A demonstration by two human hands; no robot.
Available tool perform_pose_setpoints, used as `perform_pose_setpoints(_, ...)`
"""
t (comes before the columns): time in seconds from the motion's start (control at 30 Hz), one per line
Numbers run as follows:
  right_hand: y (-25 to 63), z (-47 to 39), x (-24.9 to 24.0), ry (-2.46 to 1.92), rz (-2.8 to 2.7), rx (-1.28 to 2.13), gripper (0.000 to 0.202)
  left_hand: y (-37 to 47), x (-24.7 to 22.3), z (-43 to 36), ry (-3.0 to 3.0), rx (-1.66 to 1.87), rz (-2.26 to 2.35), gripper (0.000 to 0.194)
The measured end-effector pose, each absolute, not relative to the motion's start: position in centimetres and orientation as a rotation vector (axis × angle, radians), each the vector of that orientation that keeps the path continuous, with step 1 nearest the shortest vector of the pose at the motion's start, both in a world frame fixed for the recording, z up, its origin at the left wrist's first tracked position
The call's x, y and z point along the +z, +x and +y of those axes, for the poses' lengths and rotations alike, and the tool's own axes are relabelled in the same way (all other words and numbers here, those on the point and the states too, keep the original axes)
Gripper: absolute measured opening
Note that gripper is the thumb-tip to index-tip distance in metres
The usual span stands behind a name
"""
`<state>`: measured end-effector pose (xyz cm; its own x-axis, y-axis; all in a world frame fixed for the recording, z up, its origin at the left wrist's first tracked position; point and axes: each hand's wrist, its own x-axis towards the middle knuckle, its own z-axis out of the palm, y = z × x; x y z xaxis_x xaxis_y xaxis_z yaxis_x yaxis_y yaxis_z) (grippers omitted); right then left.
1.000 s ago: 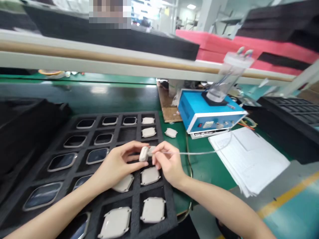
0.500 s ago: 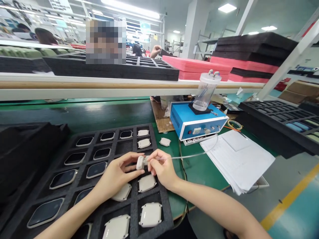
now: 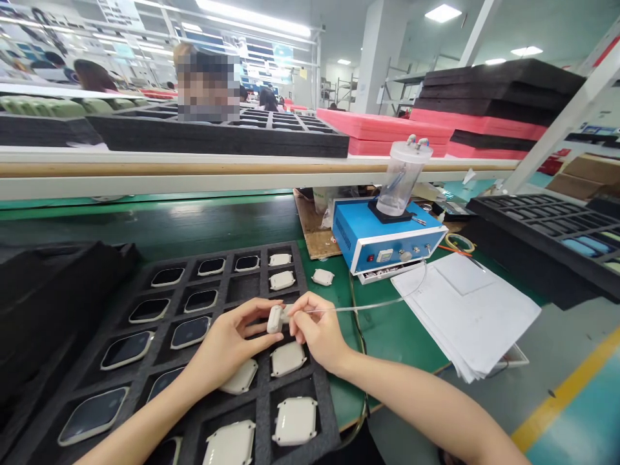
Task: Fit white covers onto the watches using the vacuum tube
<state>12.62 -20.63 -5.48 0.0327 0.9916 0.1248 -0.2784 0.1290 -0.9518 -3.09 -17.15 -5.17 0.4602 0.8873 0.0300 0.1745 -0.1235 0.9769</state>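
Observation:
My left hand (image 3: pixel 231 336) pinches a cream smartwatch case (image 3: pixel 275 320) between thumb and fingers, holding it on edge above the black foam tray (image 3: pixel 329 413). Close against its right side, my right hand (image 3: pixel 317 329) grips the end of a clear thin tube (image 3: pixel 368 306); a pale tip shows between the fingers and the case, its exact shape hidden. The tube runs to the front of a blue dispenser box (image 3: pixel 387 232). Below the hands, the tray's pockets hold cream watch cases (image 3: pixel 295 420) and dark-screened watch faces (image 3: pixel 128 350).
One loose case (image 3: pixel 323 277) lies on the green mat right of the tray. White papers (image 3: pixel 465 316) lie farther right. A clear canister (image 3: pixel 402 181) stands on the blue box. Black foam (image 3: pixel 58 303) is at left. A shelf (image 3: pixel 194 184) crosses ahead, with a person behind it.
The view has shifted slightly. Both hands keep nearly the same hold on the case and tube. Another person's raised hand behind the shelf is out of sight.

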Motion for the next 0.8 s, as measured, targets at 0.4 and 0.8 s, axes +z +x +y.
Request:
perform_pose_setpoints(0.4, 12.60, -20.74, -5.18, -0.922, -1.042, 1.230, 0.005, -3.07, -5.06, -17.33, 1.607, 0.793, 0.954, 0.040)
perform_pose_setpoints(0.8, 12.60, -20.70, -5.37, -0.905, -1.042, 1.224, 0.007, -2.99, -4.89, -17.41, 1.588, 0.800, 0.954, 0.036)
